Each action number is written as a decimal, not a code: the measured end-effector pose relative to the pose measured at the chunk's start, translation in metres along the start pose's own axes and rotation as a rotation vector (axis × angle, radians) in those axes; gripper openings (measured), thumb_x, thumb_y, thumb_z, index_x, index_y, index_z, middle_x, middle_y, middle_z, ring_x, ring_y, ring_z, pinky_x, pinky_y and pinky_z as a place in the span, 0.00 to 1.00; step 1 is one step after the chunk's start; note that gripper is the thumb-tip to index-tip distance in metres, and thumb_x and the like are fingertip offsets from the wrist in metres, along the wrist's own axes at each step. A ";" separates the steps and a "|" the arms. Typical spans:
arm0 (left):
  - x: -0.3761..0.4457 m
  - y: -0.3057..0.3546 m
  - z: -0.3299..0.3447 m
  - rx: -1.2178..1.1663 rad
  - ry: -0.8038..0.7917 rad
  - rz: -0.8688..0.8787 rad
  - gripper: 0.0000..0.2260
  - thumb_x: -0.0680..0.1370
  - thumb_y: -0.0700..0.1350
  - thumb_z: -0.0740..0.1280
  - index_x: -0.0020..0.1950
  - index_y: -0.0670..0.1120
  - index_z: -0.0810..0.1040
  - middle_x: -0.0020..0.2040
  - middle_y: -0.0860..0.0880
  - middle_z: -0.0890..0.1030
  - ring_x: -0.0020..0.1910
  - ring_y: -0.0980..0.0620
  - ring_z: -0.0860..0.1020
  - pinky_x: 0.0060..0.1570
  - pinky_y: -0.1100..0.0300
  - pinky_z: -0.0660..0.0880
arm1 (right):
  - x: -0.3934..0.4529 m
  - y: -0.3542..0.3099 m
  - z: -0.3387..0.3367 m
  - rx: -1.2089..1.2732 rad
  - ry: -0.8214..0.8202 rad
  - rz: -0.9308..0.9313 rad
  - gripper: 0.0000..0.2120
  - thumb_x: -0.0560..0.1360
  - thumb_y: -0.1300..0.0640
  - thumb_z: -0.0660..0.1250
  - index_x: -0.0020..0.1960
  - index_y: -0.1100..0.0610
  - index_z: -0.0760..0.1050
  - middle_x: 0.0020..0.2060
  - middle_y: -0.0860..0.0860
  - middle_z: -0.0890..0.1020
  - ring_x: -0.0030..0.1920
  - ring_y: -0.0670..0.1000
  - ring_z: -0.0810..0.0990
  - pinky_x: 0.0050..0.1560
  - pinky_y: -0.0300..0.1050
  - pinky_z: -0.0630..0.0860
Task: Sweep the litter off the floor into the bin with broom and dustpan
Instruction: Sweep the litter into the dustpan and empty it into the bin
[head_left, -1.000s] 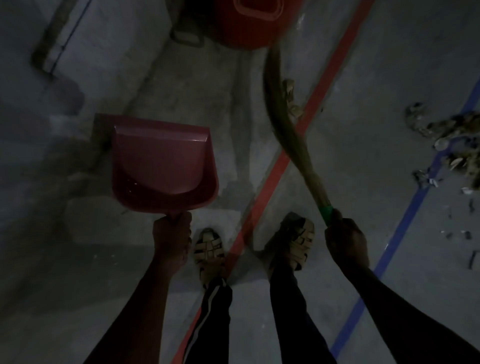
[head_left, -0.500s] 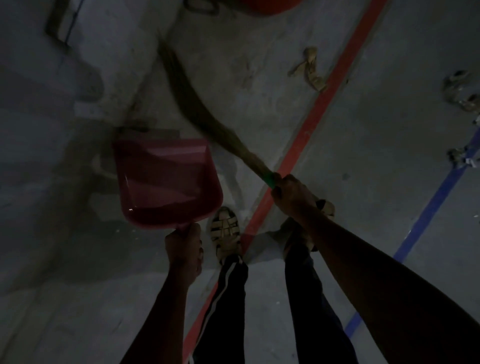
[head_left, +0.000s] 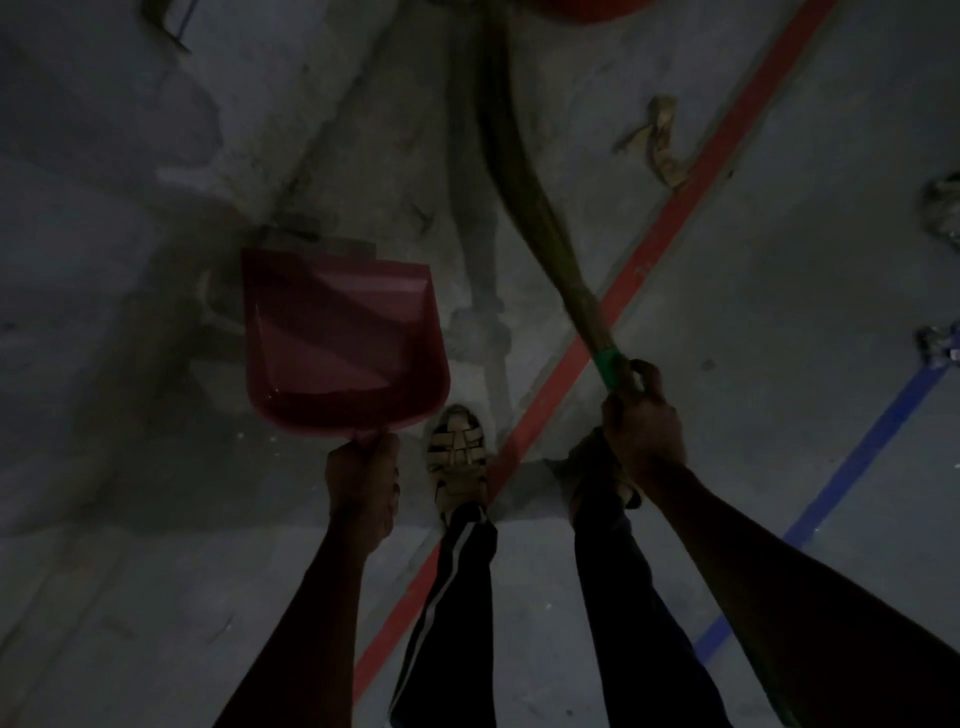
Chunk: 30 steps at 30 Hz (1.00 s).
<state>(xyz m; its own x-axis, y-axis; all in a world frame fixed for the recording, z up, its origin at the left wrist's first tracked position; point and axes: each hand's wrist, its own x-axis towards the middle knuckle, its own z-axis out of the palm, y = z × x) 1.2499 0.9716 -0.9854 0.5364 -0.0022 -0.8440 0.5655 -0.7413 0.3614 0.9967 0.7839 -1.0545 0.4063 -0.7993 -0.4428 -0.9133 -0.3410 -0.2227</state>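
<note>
My left hand (head_left: 362, 483) grips the short handle of a red dustpan (head_left: 340, 340), held above the floor with its mouth pointing away from me; nothing shows inside it. My right hand (head_left: 641, 426) is shut on the green-banded end of a grass broom (head_left: 524, 171), whose bristles stretch up and left toward a red bin (head_left: 587, 10) at the top edge. A crumpled brown scrap of litter (head_left: 660, 143) lies on the grey floor beside the red line, right of the broom. More litter (head_left: 943, 208) sits at the far right edge.
A red floor line (head_left: 649, 260) runs diagonally from top right to bottom centre, and a blue line (head_left: 857, 457) crosses at the right. My sandalled feet (head_left: 457, 457) stand by the red line. A wall base (head_left: 171, 26) shows at top left. The scene is dim.
The broom swung from pointing left across the dustpan back to the right, pointing up at the bin. My right hand moved right. The dustpan stayed nearly where it was.
</note>
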 end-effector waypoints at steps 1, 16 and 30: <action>-0.001 -0.001 0.001 0.006 -0.009 0.009 0.21 0.81 0.45 0.66 0.30 0.48 0.64 0.22 0.50 0.65 0.17 0.53 0.62 0.20 0.66 0.59 | 0.001 -0.004 0.001 -0.036 -0.016 -0.045 0.25 0.77 0.49 0.57 0.72 0.54 0.67 0.71 0.51 0.66 0.32 0.62 0.78 0.34 0.55 0.78; -0.024 0.073 0.147 0.258 -0.173 0.241 0.15 0.72 0.49 0.68 0.31 0.44 0.69 0.25 0.47 0.70 0.23 0.50 0.67 0.26 0.59 0.63 | 0.066 0.131 -0.072 0.215 -0.068 0.420 0.21 0.80 0.55 0.61 0.72 0.56 0.67 0.66 0.53 0.70 0.42 0.58 0.79 0.43 0.54 0.80; -0.119 0.082 0.342 0.466 -0.305 0.327 0.22 0.76 0.57 0.71 0.32 0.44 0.69 0.24 0.48 0.70 0.20 0.51 0.67 0.22 0.64 0.63 | 0.001 0.327 -0.117 0.422 0.267 1.019 0.16 0.78 0.60 0.60 0.65 0.61 0.72 0.57 0.62 0.73 0.48 0.65 0.78 0.49 0.52 0.75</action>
<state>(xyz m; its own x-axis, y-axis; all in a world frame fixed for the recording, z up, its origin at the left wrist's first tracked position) 1.0182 0.6820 -0.9912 0.3939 -0.4170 -0.8191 0.0350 -0.8837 0.4667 0.6949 0.6137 -1.0256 -0.5858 -0.7062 -0.3977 -0.7127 0.6825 -0.1619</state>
